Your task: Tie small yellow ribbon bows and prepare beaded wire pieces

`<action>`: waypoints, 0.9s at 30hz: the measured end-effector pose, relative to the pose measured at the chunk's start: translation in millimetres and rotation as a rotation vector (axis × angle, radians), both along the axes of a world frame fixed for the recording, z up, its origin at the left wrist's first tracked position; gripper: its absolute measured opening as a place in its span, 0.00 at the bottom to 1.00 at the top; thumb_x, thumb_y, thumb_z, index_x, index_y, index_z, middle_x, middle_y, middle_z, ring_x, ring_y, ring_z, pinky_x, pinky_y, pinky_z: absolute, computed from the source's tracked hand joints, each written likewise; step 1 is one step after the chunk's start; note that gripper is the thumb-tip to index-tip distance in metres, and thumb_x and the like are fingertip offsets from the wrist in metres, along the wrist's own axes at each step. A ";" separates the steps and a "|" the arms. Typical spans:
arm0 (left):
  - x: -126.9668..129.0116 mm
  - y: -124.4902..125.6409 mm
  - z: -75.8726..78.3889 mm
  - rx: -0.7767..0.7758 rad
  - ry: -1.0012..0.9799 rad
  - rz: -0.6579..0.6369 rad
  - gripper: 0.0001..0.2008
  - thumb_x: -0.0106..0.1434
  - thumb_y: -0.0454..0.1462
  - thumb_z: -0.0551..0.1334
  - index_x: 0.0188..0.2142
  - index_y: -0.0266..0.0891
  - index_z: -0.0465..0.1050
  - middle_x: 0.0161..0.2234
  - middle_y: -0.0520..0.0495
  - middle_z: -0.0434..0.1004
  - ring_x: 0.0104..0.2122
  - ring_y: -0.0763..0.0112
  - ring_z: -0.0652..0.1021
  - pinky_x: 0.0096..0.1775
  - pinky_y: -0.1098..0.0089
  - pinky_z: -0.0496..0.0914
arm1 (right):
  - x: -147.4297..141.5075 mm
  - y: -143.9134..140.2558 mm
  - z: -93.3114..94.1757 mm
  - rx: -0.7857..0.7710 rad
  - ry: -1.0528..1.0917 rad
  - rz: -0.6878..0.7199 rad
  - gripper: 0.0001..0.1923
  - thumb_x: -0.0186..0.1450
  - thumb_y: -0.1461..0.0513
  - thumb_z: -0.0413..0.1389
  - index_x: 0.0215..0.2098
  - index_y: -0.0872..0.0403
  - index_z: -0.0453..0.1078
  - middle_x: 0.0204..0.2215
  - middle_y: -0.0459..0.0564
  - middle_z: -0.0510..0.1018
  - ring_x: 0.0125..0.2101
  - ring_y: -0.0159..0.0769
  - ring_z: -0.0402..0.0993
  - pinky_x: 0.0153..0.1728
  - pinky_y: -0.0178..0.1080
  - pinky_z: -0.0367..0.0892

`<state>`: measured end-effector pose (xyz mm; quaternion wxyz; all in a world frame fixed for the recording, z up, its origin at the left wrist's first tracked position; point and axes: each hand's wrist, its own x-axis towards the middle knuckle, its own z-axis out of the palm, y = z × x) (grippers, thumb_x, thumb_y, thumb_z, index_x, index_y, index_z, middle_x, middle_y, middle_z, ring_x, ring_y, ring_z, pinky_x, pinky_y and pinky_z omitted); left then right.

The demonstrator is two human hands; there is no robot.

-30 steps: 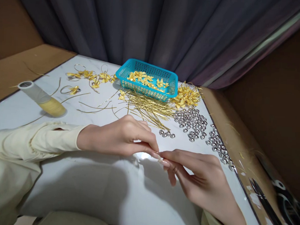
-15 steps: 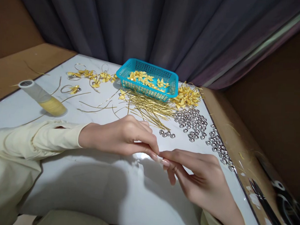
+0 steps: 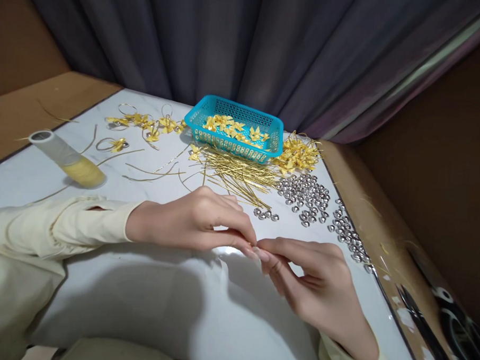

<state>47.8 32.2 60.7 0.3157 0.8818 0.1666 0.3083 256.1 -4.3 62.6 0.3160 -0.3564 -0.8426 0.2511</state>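
My left hand (image 3: 210, 221) and my right hand (image 3: 307, 273) meet above the white board (image 3: 147, 308), thumb and forefinger pinched on each. Whatever lies between the fingertips is too small and too covered to name. Just beyond my left hand spreads a bundle of gold wire strips (image 3: 240, 172). Past my right hand lie a pile of shiny silver beads (image 3: 305, 196) and a smaller group of silver beads (image 3: 265, 214).
At the back stands a turquoise basket (image 3: 233, 147) with yellow ribbon flowers, beside a heap of yellow flowers (image 3: 299, 153). A spool of yellow thread (image 3: 71, 162) leans at left near finished flower rings (image 3: 116, 144). Tweezers (image 3: 426, 329) and black scissors (image 3: 462, 333) lie at right.
The fingertips of both hands have drawn slightly closer together. My right hand's lower fingers have curled in a little, and the whole view has shifted slightly.
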 end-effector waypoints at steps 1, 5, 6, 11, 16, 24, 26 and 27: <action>0.2 -0.5 -0.4 0.007 -0.007 0.002 0.05 0.63 0.30 0.61 0.36 0.36 0.77 0.28 0.46 0.80 0.29 0.73 0.76 0.35 0.76 0.69 | -0.2 -0.1 0.0 0.004 -0.002 -0.004 0.08 0.63 0.69 0.54 0.27 0.56 0.72 0.15 0.43 0.74 0.14 0.24 0.65 0.17 0.27 0.60; 0.9 -1.2 -2.4 0.005 -0.012 0.018 0.05 0.63 0.31 0.62 0.37 0.37 0.77 0.29 0.47 0.81 0.30 0.74 0.76 0.35 0.77 0.69 | -0.5 -1.1 0.3 0.003 -0.012 -0.023 0.09 0.64 0.68 0.53 0.27 0.55 0.72 0.15 0.43 0.73 0.13 0.24 0.64 0.17 0.27 0.60; 0.9 -1.0 -2.8 0.000 -0.008 0.019 0.05 0.63 0.32 0.62 0.37 0.37 0.77 0.29 0.47 0.81 0.30 0.74 0.76 0.35 0.77 0.69 | -0.5 -1.2 0.4 0.001 -0.014 -0.027 0.09 0.64 0.68 0.53 0.27 0.55 0.72 0.14 0.42 0.73 0.13 0.24 0.64 0.16 0.27 0.60; 1.2 1.4 -1.0 0.018 -0.016 0.000 0.06 0.64 0.31 0.60 0.37 0.36 0.77 0.29 0.45 0.81 0.30 0.73 0.76 0.36 0.75 0.70 | 0.6 -1.0 0.1 -0.009 -0.008 -0.026 0.10 0.63 0.69 0.53 0.27 0.56 0.72 0.14 0.42 0.72 0.13 0.24 0.64 0.16 0.27 0.59; 1.1 2.5 2.1 0.054 0.011 -0.009 0.08 0.65 0.31 0.58 0.36 0.35 0.77 0.27 0.44 0.80 0.28 0.71 0.76 0.36 0.71 0.69 | 0.0 -0.9 -0.4 -0.041 -0.016 -0.015 0.11 0.64 0.68 0.52 0.26 0.57 0.72 0.13 0.42 0.71 0.13 0.25 0.64 0.16 0.27 0.59; 4.4 -2.1 -0.7 -0.086 -0.057 0.094 0.09 0.63 0.30 0.60 0.30 0.37 0.78 0.26 0.48 0.82 0.26 0.74 0.77 0.37 0.71 0.69 | -1.2 -2.6 -1.9 -0.132 0.039 0.007 0.11 0.65 0.67 0.51 0.26 0.57 0.72 0.13 0.42 0.69 0.13 0.24 0.61 0.16 0.28 0.57; 5.2 -3.5 0.1 -0.183 -0.068 0.111 0.10 0.63 0.29 0.60 0.28 0.35 0.79 0.26 0.48 0.82 0.26 0.75 0.77 0.36 0.74 0.69 | -1.2 -2.7 -1.9 -0.158 0.046 0.019 0.12 0.65 0.67 0.50 0.26 0.58 0.72 0.14 0.42 0.69 0.13 0.24 0.60 0.16 0.28 0.57; 5.3 -4.1 0.9 -0.236 -0.057 0.118 0.11 0.63 0.29 0.59 0.28 0.35 0.79 0.25 0.48 0.82 0.26 0.75 0.76 0.35 0.75 0.69 | -1.2 -2.7 -1.8 -0.167 0.045 0.022 0.12 0.65 0.67 0.50 0.26 0.58 0.72 0.14 0.42 0.69 0.13 0.24 0.60 0.16 0.28 0.56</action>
